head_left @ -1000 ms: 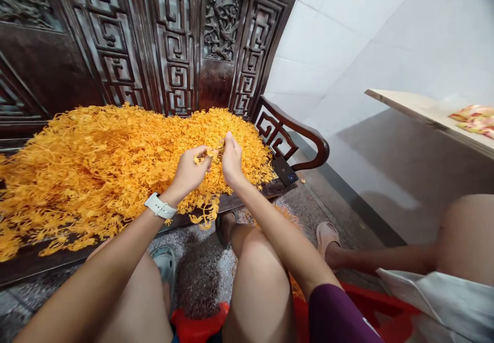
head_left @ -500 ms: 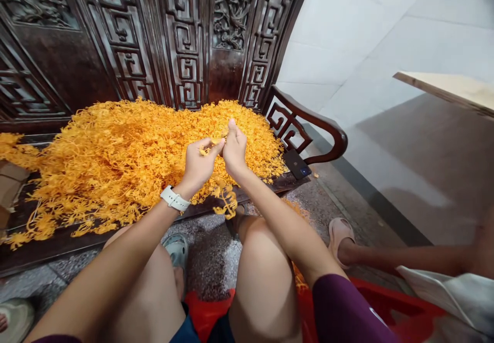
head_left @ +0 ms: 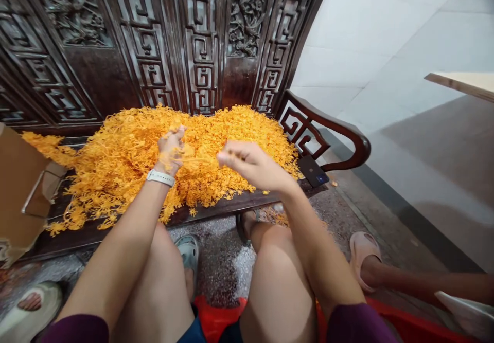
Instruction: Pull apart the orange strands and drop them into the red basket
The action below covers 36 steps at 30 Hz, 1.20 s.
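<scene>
Both of my hands are in front of the heap of orange flower-like plastic pieces (head_left: 127, 152) on a dark wooden bench. My left hand (head_left: 173, 145), a white watch (head_left: 161, 177) on its wrist, is blurred, with its fingers curled inward. A smeared orange plastic strand (head_left: 195, 159) runs from it across to my right hand (head_left: 257, 165). The right thumb and forefinger are pinched at the strand's other end, and the remaining fingers are bent. Motion blur hides the strand's exact shape.
A cardboard box (head_left: 23, 188) stands at the bench's left end. By the curved armrest (head_left: 347, 142) lies a dark phone (head_left: 313, 171). Another person's foot in a pale shoe (head_left: 365, 260) is at the right. A board edge (head_left: 459, 86) juts in at upper right.
My hands have drawn apart: the left went left and the right moved right and slightly down. The orange strand now spans between them. The view has shifted left, bringing more of the box in.
</scene>
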Tool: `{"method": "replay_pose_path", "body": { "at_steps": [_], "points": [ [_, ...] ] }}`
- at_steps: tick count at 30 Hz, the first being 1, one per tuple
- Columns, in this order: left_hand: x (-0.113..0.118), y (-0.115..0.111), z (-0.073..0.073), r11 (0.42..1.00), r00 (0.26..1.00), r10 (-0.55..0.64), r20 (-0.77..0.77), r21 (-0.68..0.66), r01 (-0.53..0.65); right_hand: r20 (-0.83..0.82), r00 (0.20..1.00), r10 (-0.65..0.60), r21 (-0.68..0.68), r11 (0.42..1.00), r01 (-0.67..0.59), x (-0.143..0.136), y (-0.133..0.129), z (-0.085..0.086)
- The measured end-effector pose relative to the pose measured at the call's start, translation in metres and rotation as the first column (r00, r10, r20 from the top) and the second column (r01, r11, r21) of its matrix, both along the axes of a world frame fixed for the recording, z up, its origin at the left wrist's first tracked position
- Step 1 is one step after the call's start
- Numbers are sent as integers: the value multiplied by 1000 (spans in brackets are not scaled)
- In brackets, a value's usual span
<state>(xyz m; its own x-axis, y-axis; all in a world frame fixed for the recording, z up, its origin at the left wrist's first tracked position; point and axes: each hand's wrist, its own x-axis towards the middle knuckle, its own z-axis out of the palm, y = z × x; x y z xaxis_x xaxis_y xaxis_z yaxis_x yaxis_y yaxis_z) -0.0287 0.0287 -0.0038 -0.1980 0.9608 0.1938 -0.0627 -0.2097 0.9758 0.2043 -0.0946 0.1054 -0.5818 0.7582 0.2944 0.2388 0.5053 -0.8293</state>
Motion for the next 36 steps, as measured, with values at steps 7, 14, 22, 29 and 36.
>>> {"method": "replay_pose_path", "body": {
  "at_steps": [7, 14, 22, 29, 36],
  "points": [
    [23, -29, 26, 999, 990, -34, 140, -14, 37, -499, 651, -571, -727, 685, 43, 10, 59, -58],
    [37, -54, 35, 942, 910, -238, -338, 149, 302, -321, 585, -744, -614, 634, 470, 3, 73, -89],
    [61, -64, 28, 764, 702, -627, -339, -90, 639, 19, 928, -371, 475, 821, 319, -2, 55, -71],
    [49, -69, 37, 529, 451, -821, -350, -169, 832, -211, 956, -203, 32, 976, 215, -15, 34, -56],
    [34, -66, 42, 323, 285, -919, -274, -105, 941, -530, 832, -162, -499, 853, -152, -23, 21, -41]
  ]
}}
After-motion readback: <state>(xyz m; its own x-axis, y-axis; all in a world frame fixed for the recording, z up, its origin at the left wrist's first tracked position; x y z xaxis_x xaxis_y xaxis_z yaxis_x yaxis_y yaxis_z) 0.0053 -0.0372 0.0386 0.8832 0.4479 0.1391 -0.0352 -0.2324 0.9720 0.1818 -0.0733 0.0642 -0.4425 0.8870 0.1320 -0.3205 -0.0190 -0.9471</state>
